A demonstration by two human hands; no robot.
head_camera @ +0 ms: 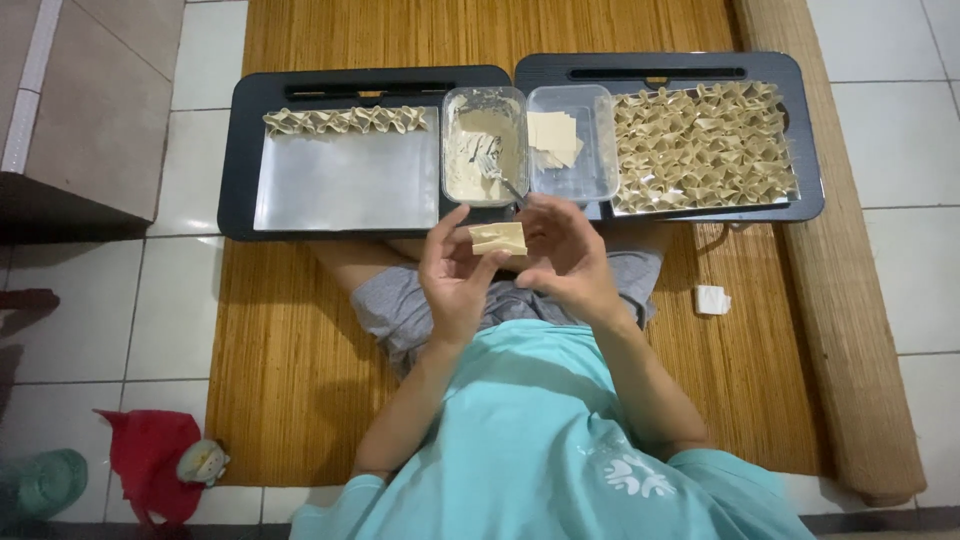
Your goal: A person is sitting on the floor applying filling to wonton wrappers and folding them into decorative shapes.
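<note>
At the centre of the frame, your left hand (455,275) and right hand (565,262) pinch a folded dough wrapper (498,238) between their fingertips, both grips closed on it. It lies flat, its long axis running left to right. You seem to be mid-fold; the next move calls for even pinching. The partly filled tray (345,185) sits upper left.

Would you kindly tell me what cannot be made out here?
- Head view: the pale folded dough piece is partly hidden by the left hand and right hand.
- The metal fork tines are sunk in the clear tub of creamy filling.
- The small white floor object is too small to identify.
</note>
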